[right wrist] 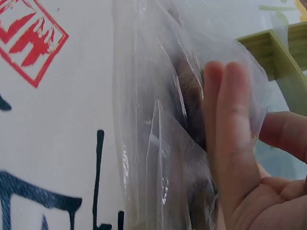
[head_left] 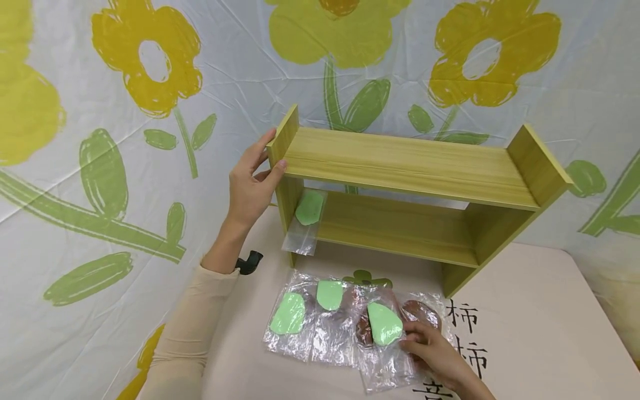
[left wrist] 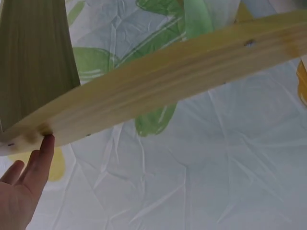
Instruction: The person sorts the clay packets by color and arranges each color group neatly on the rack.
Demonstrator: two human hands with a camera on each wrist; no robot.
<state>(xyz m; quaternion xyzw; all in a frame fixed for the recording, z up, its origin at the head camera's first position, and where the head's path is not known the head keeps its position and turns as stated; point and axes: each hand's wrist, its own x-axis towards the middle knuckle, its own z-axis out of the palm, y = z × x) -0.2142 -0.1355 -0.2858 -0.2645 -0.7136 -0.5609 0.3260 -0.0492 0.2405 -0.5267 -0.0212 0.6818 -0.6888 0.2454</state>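
Note:
My left hand (head_left: 252, 186) holds the left side panel of a two-tier wooden shelf (head_left: 400, 164), thumb at the front edge and fingers on the outer side. In the left wrist view, fingertips touch the outer face of the panel (left wrist: 158, 74). Over the table, my right hand (head_left: 432, 353) pinches the edge of a clear plastic bag (head_left: 385, 366) holding a flat light green piece (head_left: 385, 324). The right wrist view shows its fingers (right wrist: 232, 115) against crinkled clear plastic (right wrist: 153, 143). Another bag with a green piece (head_left: 310, 208) leans at the left end of the lower shelf board.
More clear bags with green pieces (head_left: 288, 314) lie in front of the shelf, beside bags with reddish-brown contents (head_left: 421, 314). A small black object (head_left: 249, 262) sits left of the shelf. Black characters (head_left: 462, 313) mark the tablecloth. A flower-printed cloth (head_left: 240, 83) hangs behind.

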